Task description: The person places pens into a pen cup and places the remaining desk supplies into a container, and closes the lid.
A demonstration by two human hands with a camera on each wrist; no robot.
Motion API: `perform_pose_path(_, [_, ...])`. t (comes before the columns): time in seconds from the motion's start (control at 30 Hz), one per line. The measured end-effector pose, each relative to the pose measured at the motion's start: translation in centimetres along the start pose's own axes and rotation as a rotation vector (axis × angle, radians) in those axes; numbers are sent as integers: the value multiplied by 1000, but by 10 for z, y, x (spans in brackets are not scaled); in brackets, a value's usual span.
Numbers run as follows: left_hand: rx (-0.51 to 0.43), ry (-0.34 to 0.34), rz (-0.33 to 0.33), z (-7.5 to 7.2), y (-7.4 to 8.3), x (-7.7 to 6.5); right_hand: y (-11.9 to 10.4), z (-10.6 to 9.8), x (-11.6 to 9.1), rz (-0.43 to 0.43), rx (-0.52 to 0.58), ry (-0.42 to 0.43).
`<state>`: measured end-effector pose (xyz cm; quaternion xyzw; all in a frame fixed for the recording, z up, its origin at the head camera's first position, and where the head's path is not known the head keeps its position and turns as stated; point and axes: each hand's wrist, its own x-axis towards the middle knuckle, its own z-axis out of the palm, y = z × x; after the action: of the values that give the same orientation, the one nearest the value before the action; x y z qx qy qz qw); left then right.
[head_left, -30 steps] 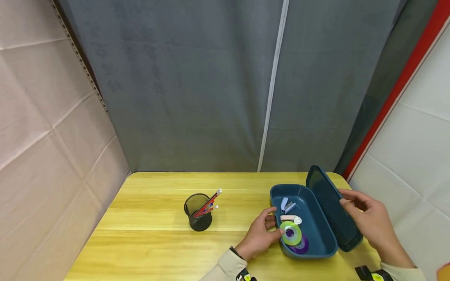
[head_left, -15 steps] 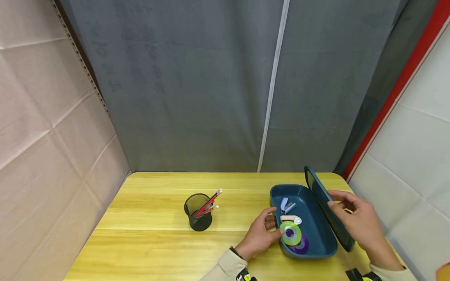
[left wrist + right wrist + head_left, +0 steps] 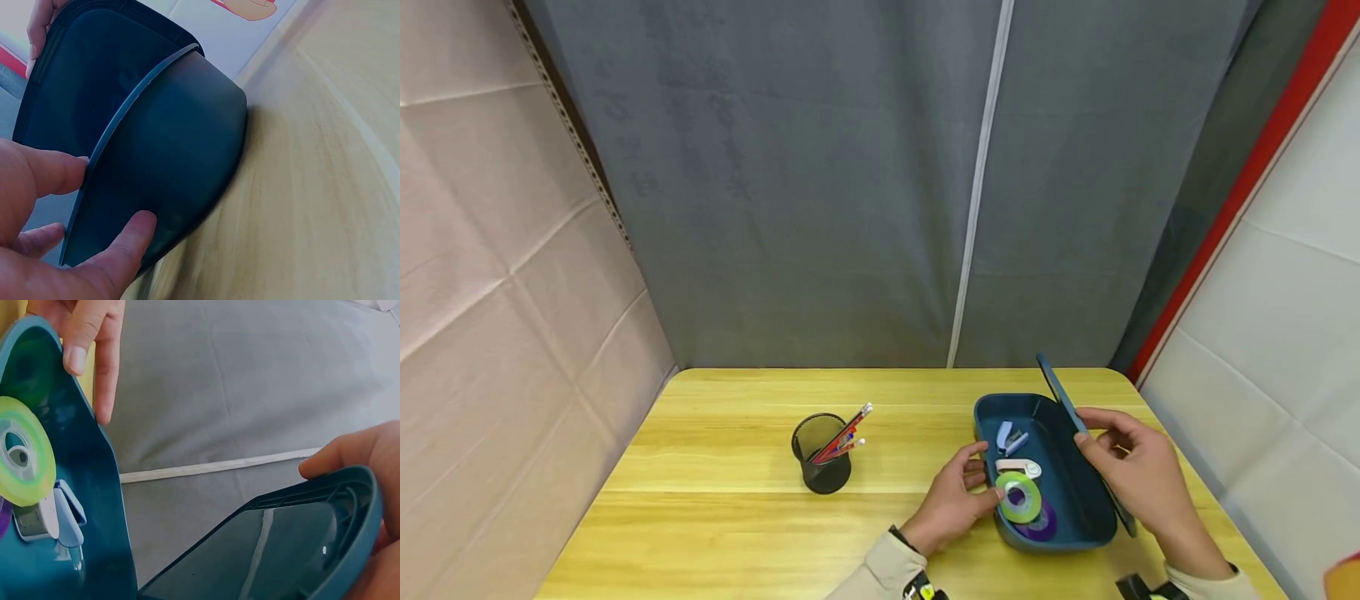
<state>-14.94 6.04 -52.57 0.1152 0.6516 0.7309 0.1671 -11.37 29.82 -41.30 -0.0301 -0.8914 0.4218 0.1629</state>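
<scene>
My left hand [image 3: 951, 506] rests against the left wall of a dark blue box [image 3: 1078, 546], thumb and fingertips at its rim. In the right wrist view, my right hand [image 3: 375, 475] pinches the edge of the matching lid [image 3: 281, 556]. The lid [image 3: 1057, 390] stands nearly upright along the box's right side. Inside the box lie a green tape roll [image 3: 1027, 505], partly over a purple tape roll [image 3: 1042, 527]. Beside them are a small pinkish item with a white round end [image 3: 1018, 468] and a light-blue two-armed item, like a small stapler [image 3: 1017, 444].
A black mesh pen cup [image 3: 827, 475] with several pencils [image 3: 842, 442] stands to the left on the yellow wood-grain table [image 3: 737, 517]. Behind the table hangs a grey curtain [image 3: 812, 208]. A white panel [image 3: 1277, 400] borders the right side.
My right hand has moved left with the lid, tilting it from leaning outward to nearly upright beside the box. The left hand and the things inside the box keep their places.
</scene>
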Motion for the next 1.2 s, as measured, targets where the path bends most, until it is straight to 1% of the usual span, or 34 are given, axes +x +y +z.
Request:
perform_pose_path(0.1, [60, 12, 19, -1, 0, 0, -1, 4, -2, 7, -13, -2])
perform_pose_path(0.2, [126, 35, 37, -3, 2, 2, -2, 8, -3, -9, -9, 5])
perform_pose_path(0.27, [150, 54, 46, -4, 5, 3, -4, 10, -4, -19, -1, 13])
perform_pose_path(0.4, [197, 94, 85, -4, 14, 4, -7, 15, -6, -36, 15, 26])
perform_pose_path(0.5, [204, 100, 114, -3, 23, 4, -8, 19, -8, -46, 18, 36])
perform_pose_path(0.57, [174, 90, 124, -2, 28, 3, -8, 21, -10, -51, 16, 40])
perform_pose_path(0.6, [141, 79, 121, 0, 31, 3, -9, 23, -11, -52, 12, 41])
perform_pose_path(0.73, [-32, 20, 94, 7, 39, 3, -11, 28, -15, -51, -16, 43])
perform_pose_path(0.8, [-121, -2, 66, 11, 43, 4, -12, 29, -17, -53, -32, 45])
perform_pose_path(0.87, [-180, -15, 50, 16, 46, 6, -13, 31, -18, -54, -43, 49])
perform_pose_path(0.97, [-231, -16, 34, 20, 50, 7, -14, 33, -19, -57, -49, 55])
perform_pose_path(1.2, [-284, -25, 15, 24, 55, 9, -13, 39, -22, -77, -57, 74])
